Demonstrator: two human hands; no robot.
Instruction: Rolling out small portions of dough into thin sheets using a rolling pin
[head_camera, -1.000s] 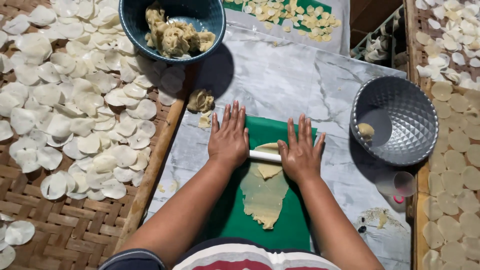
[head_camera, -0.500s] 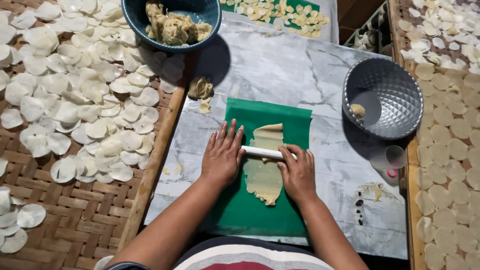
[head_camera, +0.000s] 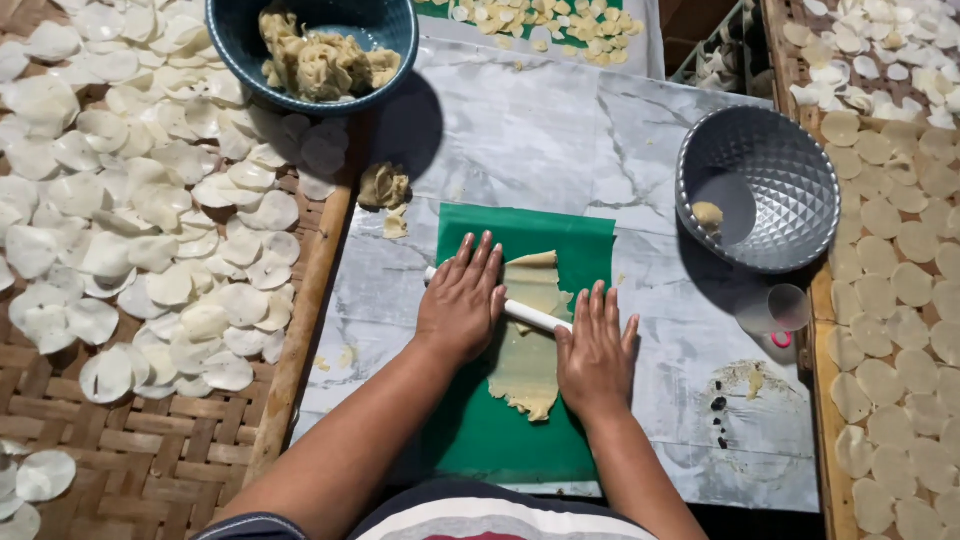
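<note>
Pale yellow dough sheet (head_camera: 530, 350) lies flat and long on the green rectangular mat (head_camera: 480, 440) on the marble-patterned bench (head_camera: 540, 130). Across it sits the thin white rolling pin (head_camera: 533, 316), with left hand (head_camera: 462, 300) and right hand (head_camera: 596, 352) pressing palms down on it, fingers straight and slightly spread. Silver faceted metal bowl (head_camera: 770, 200) sits to the right, and dark blue bowl of dough lumps (head_camera: 310, 45) up top.

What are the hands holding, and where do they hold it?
Nothing is gripped. Both hands lie flat on a white roller: the left hand presses its left end, the right hand its right end, fingers stretched out, over the dough.
</note>
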